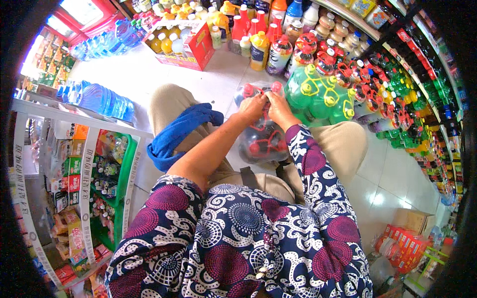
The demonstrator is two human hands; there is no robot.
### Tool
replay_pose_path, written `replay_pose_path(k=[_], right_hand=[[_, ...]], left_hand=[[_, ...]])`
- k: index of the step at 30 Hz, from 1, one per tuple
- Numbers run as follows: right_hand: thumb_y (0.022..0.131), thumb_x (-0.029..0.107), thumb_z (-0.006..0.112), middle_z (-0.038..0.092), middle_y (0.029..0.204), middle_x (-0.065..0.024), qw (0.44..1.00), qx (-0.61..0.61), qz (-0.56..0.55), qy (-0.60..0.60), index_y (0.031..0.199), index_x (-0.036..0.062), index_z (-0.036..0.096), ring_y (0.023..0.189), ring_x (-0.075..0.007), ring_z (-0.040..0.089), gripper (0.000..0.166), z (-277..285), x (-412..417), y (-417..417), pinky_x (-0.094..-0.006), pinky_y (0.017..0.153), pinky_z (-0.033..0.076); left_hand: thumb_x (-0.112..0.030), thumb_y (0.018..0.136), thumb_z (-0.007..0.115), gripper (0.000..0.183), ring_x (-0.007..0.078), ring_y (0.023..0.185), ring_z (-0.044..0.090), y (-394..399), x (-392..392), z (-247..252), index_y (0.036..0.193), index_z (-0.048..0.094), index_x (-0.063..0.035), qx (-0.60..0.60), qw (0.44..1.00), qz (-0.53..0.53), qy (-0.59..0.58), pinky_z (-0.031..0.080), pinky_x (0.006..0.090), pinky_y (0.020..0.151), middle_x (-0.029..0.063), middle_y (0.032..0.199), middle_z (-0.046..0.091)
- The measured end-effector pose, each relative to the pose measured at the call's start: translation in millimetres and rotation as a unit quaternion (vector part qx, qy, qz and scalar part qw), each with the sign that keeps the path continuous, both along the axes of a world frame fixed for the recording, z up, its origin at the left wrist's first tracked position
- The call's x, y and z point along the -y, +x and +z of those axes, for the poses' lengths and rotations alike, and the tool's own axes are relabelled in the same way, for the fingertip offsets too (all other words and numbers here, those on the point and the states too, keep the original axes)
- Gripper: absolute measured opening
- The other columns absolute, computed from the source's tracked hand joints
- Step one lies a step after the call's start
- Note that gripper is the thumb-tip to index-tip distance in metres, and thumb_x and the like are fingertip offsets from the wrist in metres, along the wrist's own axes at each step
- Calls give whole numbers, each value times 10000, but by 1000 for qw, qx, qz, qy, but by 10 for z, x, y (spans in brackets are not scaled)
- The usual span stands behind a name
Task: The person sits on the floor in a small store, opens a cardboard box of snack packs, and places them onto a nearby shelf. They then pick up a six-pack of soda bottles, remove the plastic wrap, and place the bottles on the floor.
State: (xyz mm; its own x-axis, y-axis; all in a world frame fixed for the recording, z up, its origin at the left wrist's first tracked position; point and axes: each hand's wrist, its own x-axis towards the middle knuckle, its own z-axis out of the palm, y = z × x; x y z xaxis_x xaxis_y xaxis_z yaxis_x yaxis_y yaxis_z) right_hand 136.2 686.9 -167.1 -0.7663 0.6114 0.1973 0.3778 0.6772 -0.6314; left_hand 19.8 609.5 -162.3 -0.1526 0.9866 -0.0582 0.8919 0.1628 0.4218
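Observation:
A plastic-wrapped pack of dark cola bottles with red caps and red carry handles stands on the floor between my knees. My left hand and my right hand meet over the far part of this pack, fingertips together and closed on what looks like its clear wrap; the pinched part is mostly hidden by the fingers. Just right of my right hand is a pack of green bottles with yellow caps and yellow handles. A blue cloth lies over my left knee.
An open red carton of juice bottles stands on the tiled floor ahead. Large blue-tinted water bottles lie at the left, by a white shelf rack with packets. Rows of soda bottles line the right. Cartons stand at the lower right.

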Motion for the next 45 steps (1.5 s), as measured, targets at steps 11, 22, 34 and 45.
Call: replay_pose_path(k=[11,22,34,45], right_hand=[[760,140,605,636,888,-233,965,230,70,-103,896,23,652,862,-357,628,185,-136,-362,-271,-436,766,491],[700,149,652,650,795,-179,989,60,12,-131,818,59,684,776,-303,639,152,-250,-255,-143,-381,708,490],[740,178,544,649,846,-203,972,229,32,34,814,66,684,837,-346,637,194,50,-121,-266,-449,773,492],[827,266,522,626,860,-196,974,226,3,-4,830,90,652,841,-404,593,219,149,112,-12,-494,739,465]], left_hand=[[-73,719,611,349,365,943,561,-12,37,3,1058,527,-73,67,974,153,153,478,442,740,174,1075,543],[-218,750,533,201,341,880,611,-467,-634,-258,799,673,-82,38,974,214,58,478,424,778,173,895,642],[-149,720,549,148,313,871,620,-360,-693,-225,800,661,-96,-28,960,274,56,495,415,754,121,899,648],[-165,741,530,134,318,852,614,-365,-736,-298,782,649,-122,-28,950,302,69,474,432,726,120,865,650]])
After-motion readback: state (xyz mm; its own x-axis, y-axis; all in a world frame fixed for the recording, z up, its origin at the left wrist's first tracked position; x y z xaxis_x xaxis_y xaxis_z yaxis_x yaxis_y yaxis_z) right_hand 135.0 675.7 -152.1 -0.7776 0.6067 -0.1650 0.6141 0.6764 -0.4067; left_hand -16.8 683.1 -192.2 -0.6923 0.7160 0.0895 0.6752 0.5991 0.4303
